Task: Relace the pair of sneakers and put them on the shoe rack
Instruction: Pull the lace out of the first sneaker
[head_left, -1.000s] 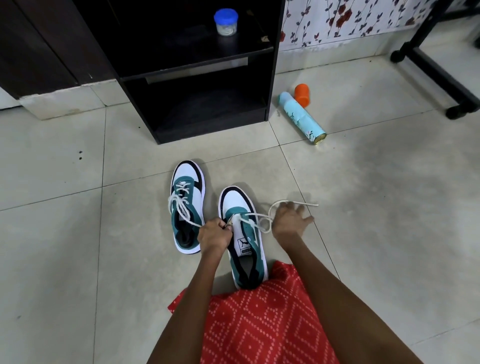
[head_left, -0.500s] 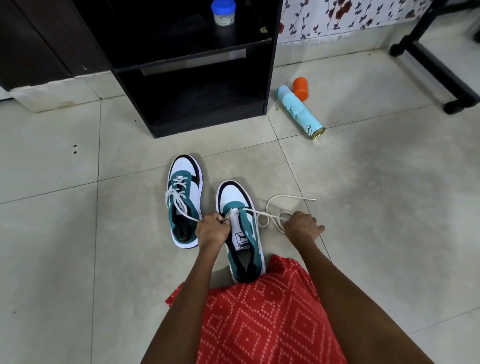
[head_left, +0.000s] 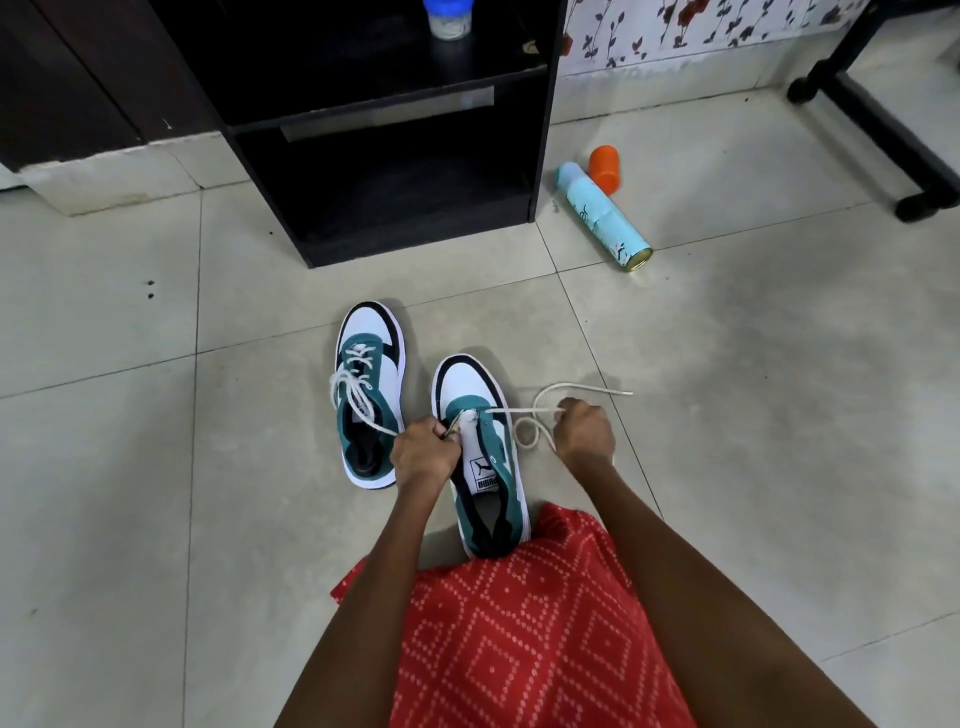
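Red garment (head_left: 524, 654) at lower centre of frame, white dotted diamond print, left forearm (head_left: 374, 587) and right forearm (head_left: 691, 587) bare.

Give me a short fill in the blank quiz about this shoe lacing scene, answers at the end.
1. The right hand holds a white ____ coming from the nearer sneaker.
2. The spray can lies beside an ____ cap.
3. The jar on the shoe rack has a ____ lid.
4. The other sneaker, already laced, stands on the ____.

Missing words: lace; orange; blue; floor.
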